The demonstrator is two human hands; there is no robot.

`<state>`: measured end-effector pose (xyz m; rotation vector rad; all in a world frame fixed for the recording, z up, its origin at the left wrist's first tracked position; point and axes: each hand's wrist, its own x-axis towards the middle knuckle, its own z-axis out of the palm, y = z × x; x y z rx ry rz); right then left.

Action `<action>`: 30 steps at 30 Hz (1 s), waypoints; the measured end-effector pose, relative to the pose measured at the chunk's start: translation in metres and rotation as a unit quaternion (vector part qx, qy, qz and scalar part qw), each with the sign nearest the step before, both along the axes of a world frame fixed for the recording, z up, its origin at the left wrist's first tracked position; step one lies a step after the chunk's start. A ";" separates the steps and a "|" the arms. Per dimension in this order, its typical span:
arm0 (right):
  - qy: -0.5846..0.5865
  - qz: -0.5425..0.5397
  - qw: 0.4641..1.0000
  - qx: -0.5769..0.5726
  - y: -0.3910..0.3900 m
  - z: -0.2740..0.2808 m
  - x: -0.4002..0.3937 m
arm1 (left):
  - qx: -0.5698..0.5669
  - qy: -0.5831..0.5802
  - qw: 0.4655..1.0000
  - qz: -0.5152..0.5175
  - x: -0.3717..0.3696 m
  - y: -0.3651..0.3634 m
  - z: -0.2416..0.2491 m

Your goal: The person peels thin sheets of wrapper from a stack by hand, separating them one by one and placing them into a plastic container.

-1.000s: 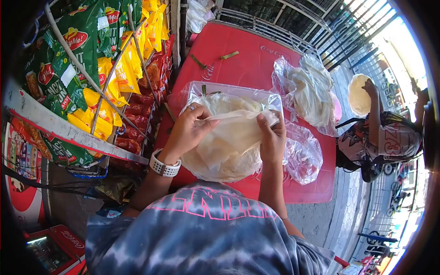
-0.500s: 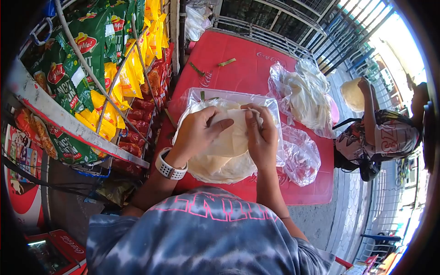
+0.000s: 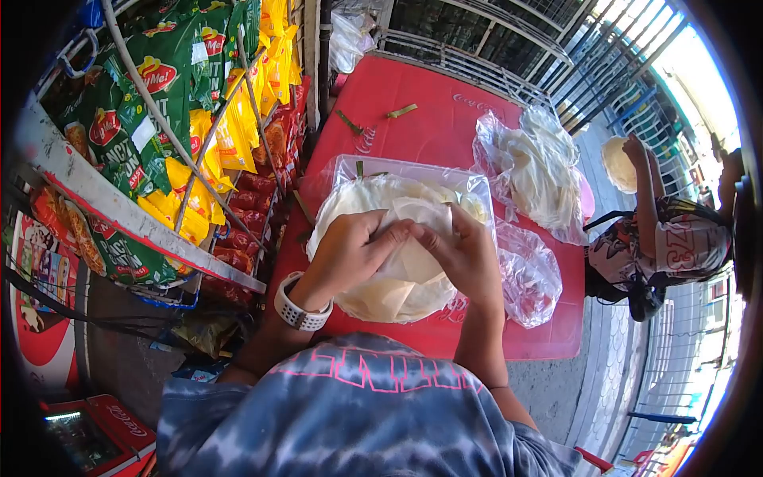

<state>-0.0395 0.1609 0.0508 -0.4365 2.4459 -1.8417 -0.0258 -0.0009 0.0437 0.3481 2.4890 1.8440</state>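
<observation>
Left hand (image 3: 350, 253) and right hand (image 3: 465, 256) pinch one thin wrapper (image 3: 413, 246) above the stack (image 3: 381, 298). Red table (image 3: 429, 119) reads "Coca-Cola".

Place: street-side snack stall
Signs: hanging snack packets (image 3: 159, 103); red Coca-Cola table (image 3: 429, 119); metal railings (image 3: 477, 56); pavement beyond

Pale cream wrappers (image 3: 397, 238) on a red table (image 3: 429, 127); blue-grey tie-dye shirt (image 3: 358, 421) with pink lettering; green and yellow snack packets (image 3: 159, 103), seemingly.
</observation>
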 end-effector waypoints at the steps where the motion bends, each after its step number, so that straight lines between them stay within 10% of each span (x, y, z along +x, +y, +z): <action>1: -0.001 0.011 0.994 -0.106 -0.001 -0.008 0.001 | -0.001 -0.013 1.000 -0.020 0.001 -0.001 -0.002; 11: -0.107 -0.112 0.866 -0.476 0.006 -0.033 -0.007 | 0.172 -0.043 0.980 0.093 0.002 -0.010 -0.017; 19: -0.156 0.067 0.939 -0.300 0.004 -0.027 -0.007 | 0.232 -0.095 0.968 -0.026 -0.009 -0.001 -0.018; 24: -0.225 0.076 0.887 -0.395 0.000 0.000 -0.010 | 0.151 -0.052 0.986 -0.047 -0.020 -0.001 -0.015; 28: 0.085 0.009 0.993 -0.082 -0.011 -0.017 -0.019 | 0.202 0.006 0.979 0.004 -0.025 0.001 -0.011; 30: 0.008 -0.053 0.992 -0.114 -0.012 -0.014 -0.020 | 0.163 0.054 0.983 0.063 -0.024 0.000 -0.010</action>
